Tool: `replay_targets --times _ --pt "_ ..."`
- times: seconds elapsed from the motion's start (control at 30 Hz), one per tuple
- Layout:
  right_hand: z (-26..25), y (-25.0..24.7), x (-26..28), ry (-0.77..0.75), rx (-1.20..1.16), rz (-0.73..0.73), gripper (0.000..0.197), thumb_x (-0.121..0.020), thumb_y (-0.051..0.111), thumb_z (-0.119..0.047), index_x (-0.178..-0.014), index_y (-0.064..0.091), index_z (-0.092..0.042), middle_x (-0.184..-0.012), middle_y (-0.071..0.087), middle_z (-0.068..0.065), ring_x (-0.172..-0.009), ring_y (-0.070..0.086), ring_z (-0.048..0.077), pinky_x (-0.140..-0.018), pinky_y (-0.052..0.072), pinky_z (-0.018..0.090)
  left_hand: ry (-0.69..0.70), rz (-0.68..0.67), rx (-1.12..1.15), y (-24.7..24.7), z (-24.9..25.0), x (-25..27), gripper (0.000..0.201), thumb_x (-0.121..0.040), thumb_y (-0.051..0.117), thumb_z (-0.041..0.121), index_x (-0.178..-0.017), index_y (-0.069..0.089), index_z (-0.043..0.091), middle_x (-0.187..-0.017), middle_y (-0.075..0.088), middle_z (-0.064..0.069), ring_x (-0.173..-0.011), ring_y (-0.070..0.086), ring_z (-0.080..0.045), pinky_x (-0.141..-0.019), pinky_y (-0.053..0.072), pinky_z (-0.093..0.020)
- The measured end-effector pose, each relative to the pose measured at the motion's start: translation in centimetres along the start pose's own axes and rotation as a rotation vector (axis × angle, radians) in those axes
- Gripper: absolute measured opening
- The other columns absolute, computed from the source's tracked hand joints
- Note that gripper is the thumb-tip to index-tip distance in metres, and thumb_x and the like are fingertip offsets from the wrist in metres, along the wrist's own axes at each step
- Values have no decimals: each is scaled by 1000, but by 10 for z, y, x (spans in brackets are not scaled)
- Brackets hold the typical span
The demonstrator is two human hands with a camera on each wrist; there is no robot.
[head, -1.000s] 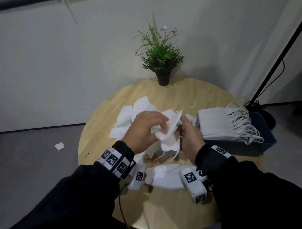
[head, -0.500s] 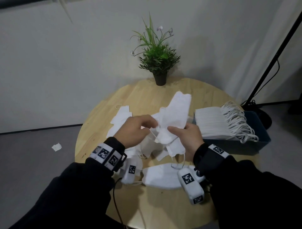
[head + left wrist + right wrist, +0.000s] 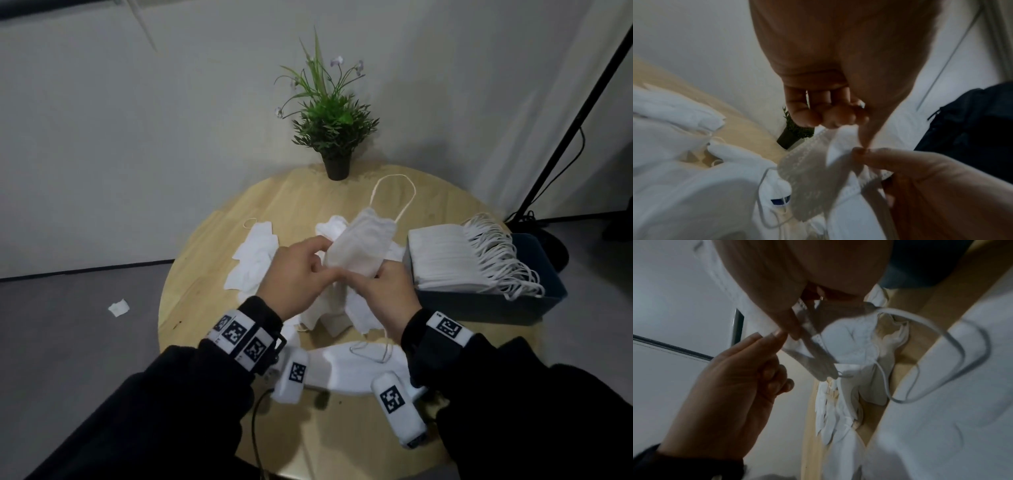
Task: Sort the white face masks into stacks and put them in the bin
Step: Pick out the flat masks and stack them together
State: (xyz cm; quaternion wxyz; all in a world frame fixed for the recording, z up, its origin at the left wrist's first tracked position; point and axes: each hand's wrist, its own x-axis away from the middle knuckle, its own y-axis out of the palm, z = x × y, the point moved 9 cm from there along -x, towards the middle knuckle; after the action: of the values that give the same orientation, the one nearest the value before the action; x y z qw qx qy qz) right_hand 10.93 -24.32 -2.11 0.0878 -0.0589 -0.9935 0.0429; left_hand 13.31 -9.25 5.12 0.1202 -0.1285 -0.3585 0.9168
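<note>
I hold one white face mask [image 3: 363,243] up over the middle of the round wooden table [image 3: 212,240], its ear loop [image 3: 394,192] standing above it. My left hand [image 3: 318,263] pinches the mask's lower left edge, and my right hand [image 3: 359,281] pinches its lower right edge; the fingertips of both nearly touch. In the left wrist view the mask [image 3: 807,178] hangs below my curled fingers [image 3: 818,116]. The right wrist view has my thumb [image 3: 785,321] on the mask [image 3: 851,340]. Loose masks [image 3: 253,257] lie scattered beneath. A dark blue bin [image 3: 534,308] at the right holds a mask stack [image 3: 442,260].
A potted plant [image 3: 332,137] stands at the table's far edge. One more mask [image 3: 349,366] lies flat near the front edge, between my wrists. A scrap of white [image 3: 118,307] is on the floor at the left. A black stand [image 3: 575,120] rises behind the bin.
Both hands have drawn closer together and lifted the mask out of the pile. The mask has straightened and its ear loop has swung up above it.
</note>
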Motion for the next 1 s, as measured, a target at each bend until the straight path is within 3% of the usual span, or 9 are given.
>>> replay_targets --times 0.07,0.13,0.27,0.4,0.43,0.57,0.73,0.9,1.0 --pt "-2 2 2 -7 -21 -48 18 -85 73 -22 -101 78 -18 -103 79 -2 -100 73 22 -90 59 40 -59 56 36 -17 -8 -3 6 -92 76 29 -92 71 27 -53 64 -1 -49 63 -15 -61 53 -34" --pt "-2 1 4 4 -27 -91 39 -90 60 -1 -120 75 -22 -126 70 -7 -116 64 13 -100 53 31 -145 149 276 -41 -19 -2 3 -98 69 17 -97 70 20 -62 71 -7 -58 72 -27 -64 59 -38" --pt "-2 -11 5 1 -112 -56 51 -91 63 5 -129 66 -29 -132 67 0 -117 67 17 -104 55 45 -183 183 657 -73 -24 2 32 -99 45 7 -96 77 11 -104 78 -5 -86 74 -22 -64 56 -37" --pt "8 -16 4 91 -253 -44 83 -87 77 4 -148 38 -38 -122 72 11 -109 73 27 -98 57 50 -190 229 524 -77 -33 7 3 -93 72 18 -91 75 17 -94 73 3 -82 65 -16 -67 48 -34" --pt "9 -16 5 111 -253 -53 85 -85 80 2 -151 39 -32 -123 72 12 -109 73 27 -100 57 49 -185 241 456 -76 -36 9 14 -88 80 16 -97 71 22 -92 72 5 -81 65 -15 -66 50 -32" --pt "9 -9 7 141 -262 -106 33 -90 73 3 -122 70 -7 -116 78 12 -104 76 28 -95 60 46 -271 253 691 -61 -43 12 51 -86 79 1 -125 59 27 -105 77 -9 -88 75 -27 -69 59 -37" --pt "5 -4 10 138 -336 -107 28 -90 76 -3 -118 71 -4 -110 80 11 -104 76 32 -95 59 54 -304 70 1021 -13 -22 13 20 -94 64 -1 -112 72 1 -105 78 -16 -93 75 -29 -78 62 -35" --pt "-3 3 18 112 -343 -133 27 -90 77 -10 -116 74 -11 -107 79 14 -96 76 36 -85 62 53 -155 -149 624 19 -5 16 12 -96 68 11 -107 72 14 -99 77 -5 -90 72 -21 -77 57 -36" --pt "2 -2 20 141 -291 -97 16 -94 73 -16 -110 75 -16 -99 80 12 -83 75 30 -73 63 44 -56 -155 344 15 -2 15 12 -95 69 19 -107 70 17 -102 75 -6 -92 71 -23 -84 56 -42"
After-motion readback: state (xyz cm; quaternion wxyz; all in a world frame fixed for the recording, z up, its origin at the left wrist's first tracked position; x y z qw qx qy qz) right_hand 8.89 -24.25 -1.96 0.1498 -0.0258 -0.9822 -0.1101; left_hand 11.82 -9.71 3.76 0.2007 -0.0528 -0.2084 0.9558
